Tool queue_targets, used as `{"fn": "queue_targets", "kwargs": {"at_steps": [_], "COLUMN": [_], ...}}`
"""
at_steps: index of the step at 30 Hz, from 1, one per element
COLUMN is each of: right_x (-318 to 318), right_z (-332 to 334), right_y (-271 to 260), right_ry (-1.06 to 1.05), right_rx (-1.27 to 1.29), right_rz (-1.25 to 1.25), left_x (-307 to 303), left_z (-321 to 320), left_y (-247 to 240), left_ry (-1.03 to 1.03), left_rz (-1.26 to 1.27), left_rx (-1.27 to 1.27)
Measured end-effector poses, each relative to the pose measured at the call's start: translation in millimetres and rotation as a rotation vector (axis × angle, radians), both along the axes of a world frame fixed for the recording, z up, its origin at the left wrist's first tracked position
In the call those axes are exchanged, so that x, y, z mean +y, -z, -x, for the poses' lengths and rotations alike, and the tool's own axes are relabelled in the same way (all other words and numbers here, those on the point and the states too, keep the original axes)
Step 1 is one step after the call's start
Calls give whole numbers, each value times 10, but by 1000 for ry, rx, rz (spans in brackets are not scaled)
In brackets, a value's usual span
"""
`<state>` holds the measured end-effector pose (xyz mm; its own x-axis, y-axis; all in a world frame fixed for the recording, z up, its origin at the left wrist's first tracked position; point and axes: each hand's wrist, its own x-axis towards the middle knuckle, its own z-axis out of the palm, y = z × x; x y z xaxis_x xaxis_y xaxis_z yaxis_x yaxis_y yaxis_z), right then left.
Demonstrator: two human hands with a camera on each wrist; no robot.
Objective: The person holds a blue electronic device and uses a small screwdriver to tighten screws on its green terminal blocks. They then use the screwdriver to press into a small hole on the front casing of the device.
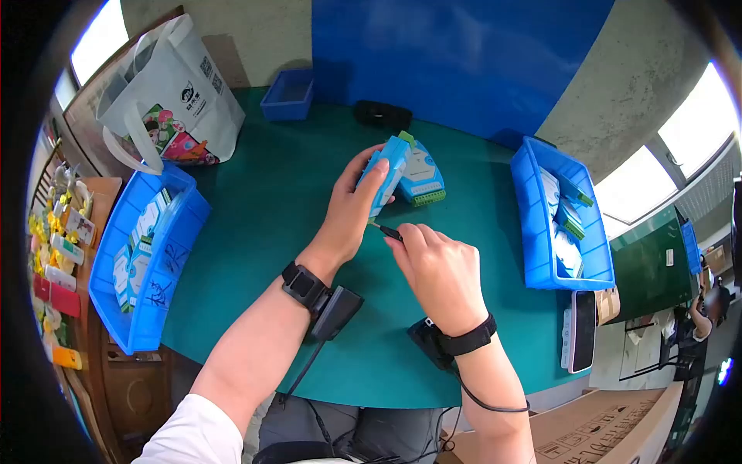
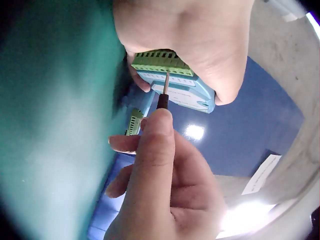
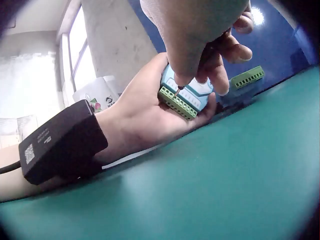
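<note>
The left hand (image 1: 348,203) grips a blue module (image 1: 393,172) above the table, its green terminal block (image 2: 162,62) turned toward the person. Pinched between thumb and fingers of the right hand (image 1: 442,267) is a small screwdriver (image 1: 391,231) with a dark handle. In the left wrist view the screwdriver's metal shaft (image 2: 166,84) meets the terminal block at one of its openings; the right wrist view shows the tip at the block (image 3: 178,102) too. Just beyond the held module, a second blue module (image 1: 422,172) with a green terminal strip lies on the table.
Blue bins holding modules stand at the left (image 1: 175,255) and right (image 1: 533,224). Behind are a small blue tray (image 1: 287,96), a black item (image 1: 382,114) and a white bag (image 1: 182,93). A phone (image 1: 583,331) lies at the right edge of the green table (image 1: 255,201).
</note>
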<state>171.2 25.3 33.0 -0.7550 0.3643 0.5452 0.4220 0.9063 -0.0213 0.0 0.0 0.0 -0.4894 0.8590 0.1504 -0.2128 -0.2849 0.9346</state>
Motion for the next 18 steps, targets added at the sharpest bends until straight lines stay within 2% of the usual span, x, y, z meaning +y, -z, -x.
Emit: {"fn": "queue_targets", "kwargs": {"at_steps": [8, 14, 18], "right_x": [-44, -68, -33], "right_z": [19, -1, -5], "right_y": [33, 2, 60], "right_ry": [28, -88, -61], "right_rx": [-37, 71, 51], "right_rz": [79, 360, 315], "left_x": [-2, -15, -2], "left_z": [-22, -38, -30], "left_y": [-24, -36, -13], "left_ry": [-7, 10, 2], "left_rz": [-6, 3, -4], "left_rx": [5, -3, 5]}}
